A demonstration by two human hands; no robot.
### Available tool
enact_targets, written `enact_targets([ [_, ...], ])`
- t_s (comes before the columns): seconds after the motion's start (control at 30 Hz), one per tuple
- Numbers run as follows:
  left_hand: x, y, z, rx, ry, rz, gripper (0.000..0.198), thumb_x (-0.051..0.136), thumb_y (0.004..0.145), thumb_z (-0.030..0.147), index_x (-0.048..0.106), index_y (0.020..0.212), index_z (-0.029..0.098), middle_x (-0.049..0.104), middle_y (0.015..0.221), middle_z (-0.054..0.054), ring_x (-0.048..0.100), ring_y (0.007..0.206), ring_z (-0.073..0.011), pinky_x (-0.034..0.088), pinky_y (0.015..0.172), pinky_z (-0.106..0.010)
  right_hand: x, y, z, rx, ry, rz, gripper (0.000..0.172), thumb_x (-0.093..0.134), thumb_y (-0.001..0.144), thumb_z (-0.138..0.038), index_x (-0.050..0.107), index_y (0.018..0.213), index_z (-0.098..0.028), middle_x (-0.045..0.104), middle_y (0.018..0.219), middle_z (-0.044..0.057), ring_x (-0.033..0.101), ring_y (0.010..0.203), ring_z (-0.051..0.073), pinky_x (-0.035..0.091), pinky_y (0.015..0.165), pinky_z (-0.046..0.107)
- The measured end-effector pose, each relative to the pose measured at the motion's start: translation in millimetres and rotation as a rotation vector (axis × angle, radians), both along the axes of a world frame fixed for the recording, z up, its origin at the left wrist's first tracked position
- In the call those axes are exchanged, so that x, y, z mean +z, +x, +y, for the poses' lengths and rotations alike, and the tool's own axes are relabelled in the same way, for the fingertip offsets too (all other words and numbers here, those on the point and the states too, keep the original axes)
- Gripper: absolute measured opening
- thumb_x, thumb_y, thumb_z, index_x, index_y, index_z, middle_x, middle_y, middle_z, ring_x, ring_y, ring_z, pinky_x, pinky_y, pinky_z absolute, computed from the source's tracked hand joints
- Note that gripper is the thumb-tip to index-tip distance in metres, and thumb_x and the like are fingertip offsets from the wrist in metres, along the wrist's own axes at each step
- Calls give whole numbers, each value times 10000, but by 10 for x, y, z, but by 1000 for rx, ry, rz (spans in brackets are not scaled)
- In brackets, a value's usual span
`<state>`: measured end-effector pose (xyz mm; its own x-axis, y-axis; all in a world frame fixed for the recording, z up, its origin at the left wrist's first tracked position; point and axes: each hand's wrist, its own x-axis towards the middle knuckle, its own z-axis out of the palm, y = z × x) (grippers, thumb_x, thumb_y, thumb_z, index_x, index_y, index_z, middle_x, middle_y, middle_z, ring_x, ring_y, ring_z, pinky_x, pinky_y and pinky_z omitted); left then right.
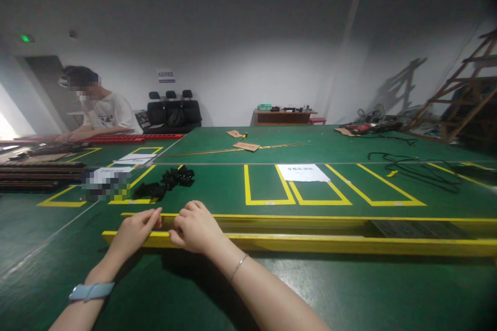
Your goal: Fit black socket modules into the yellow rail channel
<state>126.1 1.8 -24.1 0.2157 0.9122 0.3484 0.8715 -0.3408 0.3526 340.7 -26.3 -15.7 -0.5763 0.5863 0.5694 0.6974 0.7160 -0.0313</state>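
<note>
A long yellow channel [295,243] with two raised walls lies across the near part of the green table [217,186]. My left hand [134,230] is at its left end, fingers pressed together over the channel; anything inside them is too small to make out. Just right of it, my right hand [196,227] has curled fingers over the same channel, thumb near the front wall; what it pinches, if anything, is hidden. A dark flat piece [419,229] lies inside the channel toward the right. Beyond my hands sits a heap of black parts [176,178].
Yellow tape outlines [269,202] and a white paper [305,172] mark the table. Dark rails [42,178] lie at the left, near a person [112,111] working. Black cable [419,170] is at the right; cardboard pieces [247,146] lie farther back.
</note>
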Motion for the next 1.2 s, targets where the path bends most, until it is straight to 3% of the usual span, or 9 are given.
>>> enact_targets([
  [0.53, 10, -5, -2, -10, -6, -4, 471, 348, 908, 511, 598, 634, 221, 685, 694, 11, 621, 692, -157, 393, 681, -210, -83, -45, 36, -157, 56, 36, 396, 414, 936, -290, 712, 721, -145, 691, 722, 92, 500, 851, 227, 362, 770, 374],
  [0.63, 19, -8, -5, -19, -3, 15, 474, 348, 902, 506, 596, 614, 223, 685, 674, -1, 616, 668, -164, 395, 655, -215, -45, -7, 15, -120, 44, -8, 373, 432, 928, -290, 710, 730, -140, 694, 745, 88, 500, 846, 225, 366, 774, 373],
  [0.77, -3, -30, 20, -16, -27, 33, 469, 353, 896, 506, 607, 616, 228, 683, 655, 5, 615, 638, -161, 389, 627, -211, 21, 229, -59, -2, -83, -100, 304, 503, 899, -338, 705, 751, -166, 695, 794, 56, 521, 861, 204, 355, 885, 376],
  [0.9, -29, -48, 51, -11, -50, 37, 473, 352, 892, 529, 625, 645, 232, 691, 662, 11, 628, 646, -166, 392, 626, -209, 11, 495, -140, 122, -212, -47, 265, 558, 875, -437, 664, 1035, -254, 667, 1094, -17, 539, 952, 176, 365, 910, 339],
  [1.2, -23, -39, 42, 6, -119, 38, 476, 347, 893, 543, 635, 670, 236, 695, 699, 17, 637, 694, -172, 397, 665, -217, -38, 480, -198, 61, -184, -38, 243, 551, 884, -332, 625, 1099, -248, 641, 1140, 25, 525, 1055, 198, 389, 935, 348],
])
